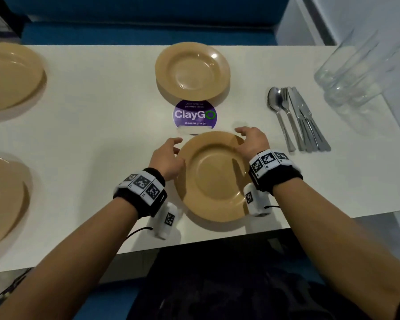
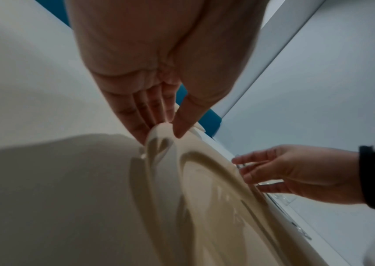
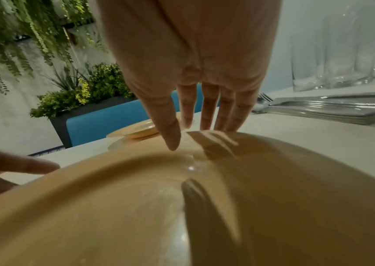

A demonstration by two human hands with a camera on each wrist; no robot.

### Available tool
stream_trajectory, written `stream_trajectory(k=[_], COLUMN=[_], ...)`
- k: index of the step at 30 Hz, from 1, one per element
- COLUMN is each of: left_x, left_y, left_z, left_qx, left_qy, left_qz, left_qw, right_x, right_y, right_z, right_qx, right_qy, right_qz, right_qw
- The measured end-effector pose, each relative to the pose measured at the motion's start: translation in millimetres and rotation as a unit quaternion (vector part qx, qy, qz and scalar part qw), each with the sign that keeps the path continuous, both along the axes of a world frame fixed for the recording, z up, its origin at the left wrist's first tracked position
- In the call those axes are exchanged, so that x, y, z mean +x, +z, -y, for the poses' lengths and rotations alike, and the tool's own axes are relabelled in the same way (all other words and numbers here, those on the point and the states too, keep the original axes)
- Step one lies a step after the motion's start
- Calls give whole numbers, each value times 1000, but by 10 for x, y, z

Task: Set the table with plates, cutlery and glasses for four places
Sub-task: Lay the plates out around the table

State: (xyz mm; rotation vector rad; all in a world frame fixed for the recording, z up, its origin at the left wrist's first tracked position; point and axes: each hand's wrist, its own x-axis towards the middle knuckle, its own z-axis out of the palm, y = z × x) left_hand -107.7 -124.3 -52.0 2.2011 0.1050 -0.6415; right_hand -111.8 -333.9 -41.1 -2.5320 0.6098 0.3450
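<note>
I count 4 tan plates on the table [image 1: 102, 107]: near plate [image 1: 211, 179], far plate [image 1: 192, 71], and 2 at the left, plate [image 1: 9, 75] and plate [image 1: 0, 199]. 1 purple sticker [image 1: 194, 115]. The cutlery [image 1: 298, 118] lies bunched: I make out 1 spoon [image 1: 274, 99]; forks and knives overlap too much to count. Glasses [image 1: 353, 70] look like 4, though blurred. 2 hands.

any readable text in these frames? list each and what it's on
"ClayGO" – round purple sticker on the table.
"Clean as you go" – same sticker, bottom line.
Top two lines of the sticker: too blurred to read.
Wristband markers: black-and-white patterns, their tiny numbers unreadable.
</note>
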Motion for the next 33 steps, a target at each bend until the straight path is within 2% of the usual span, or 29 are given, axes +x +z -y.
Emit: stream_trajectory(k=[9,17,24,27,29,33], left_x=[-171,-164,-61,52,196,767], left_y=[8,7,-7,10,36,29], left_z=[-23,-60,-67,-88,-88,-55], left_qx=[22,26,38,47,46,11], left_qy=[-23,-21,-33,-38,-22,61], left_qz=[-1,6,11,10,22,39], left_qw=[1000,999,999,998,998,997], right_x=[-215,-258,-154,-53,72,503], right_y=[-77,-66,-48,18,77,123], right_z=[130,119,172,211,257,316], right_qx=[37,37,46,69,97,146], right_qy=[-25,-12,6,28,10,-44], right_qz=[3,10,-27,-54,-36,6], right_qw=[999,999,999,996,995,988])
